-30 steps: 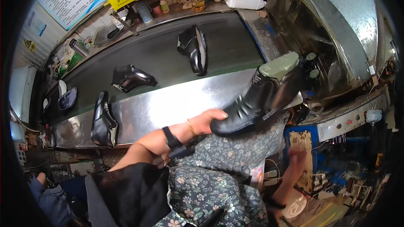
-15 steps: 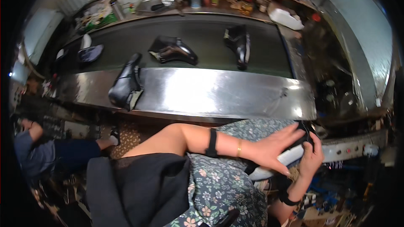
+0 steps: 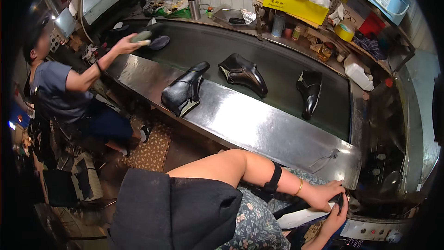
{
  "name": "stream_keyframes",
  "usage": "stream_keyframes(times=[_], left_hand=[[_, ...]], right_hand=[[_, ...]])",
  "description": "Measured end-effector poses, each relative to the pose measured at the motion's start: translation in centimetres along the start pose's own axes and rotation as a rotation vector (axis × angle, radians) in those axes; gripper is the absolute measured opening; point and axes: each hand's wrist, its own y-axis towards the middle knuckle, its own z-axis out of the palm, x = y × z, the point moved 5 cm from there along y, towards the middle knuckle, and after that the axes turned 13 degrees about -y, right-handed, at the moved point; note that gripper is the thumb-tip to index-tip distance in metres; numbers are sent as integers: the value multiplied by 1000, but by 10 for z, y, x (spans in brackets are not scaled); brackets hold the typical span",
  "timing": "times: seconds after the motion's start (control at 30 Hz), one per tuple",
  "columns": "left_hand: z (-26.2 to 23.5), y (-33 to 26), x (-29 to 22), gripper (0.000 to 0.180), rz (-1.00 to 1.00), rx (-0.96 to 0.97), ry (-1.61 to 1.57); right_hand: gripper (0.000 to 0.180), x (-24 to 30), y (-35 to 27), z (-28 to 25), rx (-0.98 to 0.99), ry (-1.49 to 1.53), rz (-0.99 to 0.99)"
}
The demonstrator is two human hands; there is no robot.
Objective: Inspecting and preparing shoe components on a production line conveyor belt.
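At the lower right, my left hand (image 3: 323, 196) bends its fingers over the black end of a shoe part with a long white underside (image 3: 303, 216). My right hand (image 3: 335, 221) grips the same end from the near side, its fingers wrapped round the black material. Both hands touch each other there, and much of the piece is hidden behind them and my sleeve. Beyond my arm, one black ankle boot (image 3: 185, 90) lies across a shiny metal ledge (image 3: 245, 120). Two more, a middle boot (image 3: 243, 75) and a right boot (image 3: 311, 93), lie on the dark belt (image 3: 282, 95).
A co-worker (image 3: 60, 88) at the left reaches a hand (image 3: 125, 44) over the belt, holding a greenish sole-shaped piece (image 3: 142, 37). Behind the belt stand a steel flask (image 3: 194, 7), a yellow box (image 3: 295, 7) and a white jug (image 3: 358, 73). A thin tool (image 3: 326, 157) lies on the ledge.
The view has swung left, bringing the co-worker's reaching arm into sight. My left hand, spread over the shoe part before, now has its fingers bent onto it. My right hand keeps its grip.
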Motion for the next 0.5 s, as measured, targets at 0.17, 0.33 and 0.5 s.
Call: stream_keyframes(times=[0.17, 0.33, 0.5], left_hand=[[2, 4, -12, 74, 210, -74, 45], [-15, 5, -36, 56, 535, -187, 140], [-22, 22, -9, 51, -88, 153, -607]], right_hand=[[41, -12, -9, 6, -225, 88, 120], [50, -37, -87, 42, -164, 30, 521], [49, -60, -98, 9, -313, 57, 398]])
